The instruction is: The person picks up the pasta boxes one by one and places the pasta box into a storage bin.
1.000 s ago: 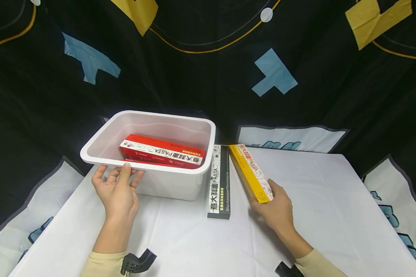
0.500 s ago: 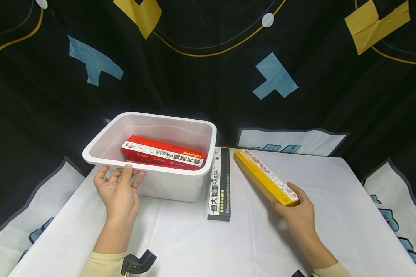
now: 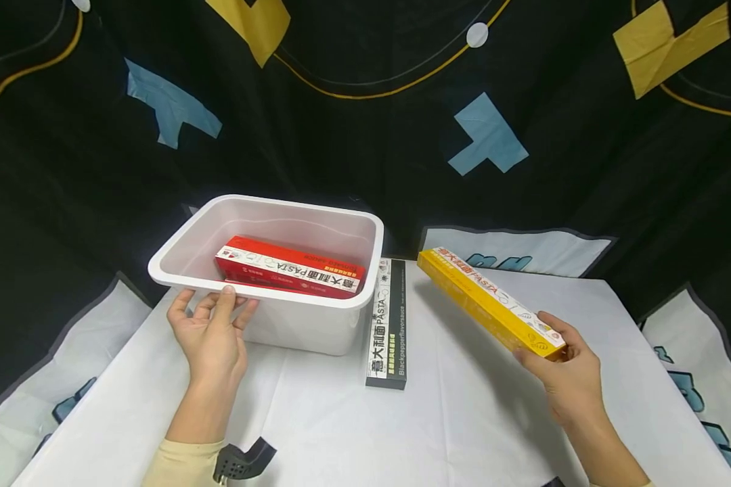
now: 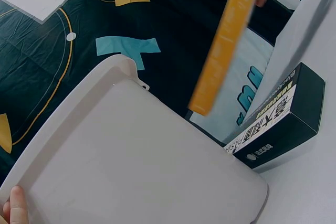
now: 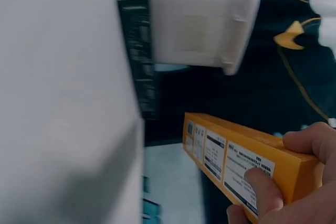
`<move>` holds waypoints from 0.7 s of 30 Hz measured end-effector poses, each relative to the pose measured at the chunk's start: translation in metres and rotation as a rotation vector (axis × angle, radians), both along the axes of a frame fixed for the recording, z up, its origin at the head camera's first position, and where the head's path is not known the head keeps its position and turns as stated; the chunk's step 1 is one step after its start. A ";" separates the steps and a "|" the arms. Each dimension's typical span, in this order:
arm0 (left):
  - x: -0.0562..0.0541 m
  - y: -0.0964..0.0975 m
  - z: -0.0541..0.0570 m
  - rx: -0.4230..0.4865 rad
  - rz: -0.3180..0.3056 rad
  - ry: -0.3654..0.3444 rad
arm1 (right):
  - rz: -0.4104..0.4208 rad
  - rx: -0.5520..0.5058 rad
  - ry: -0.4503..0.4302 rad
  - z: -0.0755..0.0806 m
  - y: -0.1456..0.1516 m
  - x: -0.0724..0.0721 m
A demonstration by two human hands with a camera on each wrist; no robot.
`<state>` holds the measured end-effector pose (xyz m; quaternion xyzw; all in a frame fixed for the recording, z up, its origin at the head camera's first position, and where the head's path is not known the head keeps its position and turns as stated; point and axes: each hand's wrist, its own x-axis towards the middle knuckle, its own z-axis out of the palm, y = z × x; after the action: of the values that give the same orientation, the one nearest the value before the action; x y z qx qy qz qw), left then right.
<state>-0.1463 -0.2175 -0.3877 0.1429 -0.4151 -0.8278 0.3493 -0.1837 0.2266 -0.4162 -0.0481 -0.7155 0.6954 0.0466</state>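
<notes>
My right hand (image 3: 569,375) grips the near end of a yellow pasta box (image 3: 487,297), which it holds above the table with the far end pointing to the back left. Printed labels on the box's side show in the right wrist view, where the fingers (image 5: 265,190) press against it. The left hand (image 3: 210,331) holds the front rim of a white plastic bin (image 3: 268,200), thumb on the outside. Inside the bin lies a red pasta box (image 3: 292,265), with more red packaging partly hidden below it. Along the bin's right side lies a black pasta box (image 3: 386,325).
The bin and the black box stand on a white-covered table (image 3: 341,433). Behind the table hangs a black cloth (image 3: 365,149) with blue and yellow shapes. Light patterned cloth shows past the table's left and right edges.
The right hand has lifted the yellow pasta box off the table beside the black box and carried it to the right. The left hand and the bin keep their place.
</notes>
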 end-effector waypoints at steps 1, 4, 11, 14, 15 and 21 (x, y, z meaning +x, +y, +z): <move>0.000 0.000 0.001 0.002 -0.001 0.004 | 0.010 -0.016 0.030 0.005 0.001 0.001; 0.000 -0.001 0.001 -0.002 -0.003 0.001 | 0.051 -0.062 0.133 0.020 0.004 0.003; -0.001 -0.001 0.001 0.003 -0.008 0.005 | 0.175 -0.127 0.326 0.051 -0.002 0.001; -0.001 -0.001 0.000 0.004 -0.007 0.007 | 0.230 -0.149 0.345 0.061 -0.010 -0.001; -0.001 -0.001 0.000 0.004 -0.007 0.008 | 0.250 -0.156 0.349 0.064 -0.013 -0.003; 0.000 -0.001 0.000 0.008 -0.004 0.004 | 0.402 -0.155 0.363 0.076 -0.040 -0.012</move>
<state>-0.1467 -0.2180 -0.3879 0.1417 -0.4116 -0.8303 0.3479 -0.1954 0.1867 -0.3398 0.2170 -0.6354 0.7404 0.0313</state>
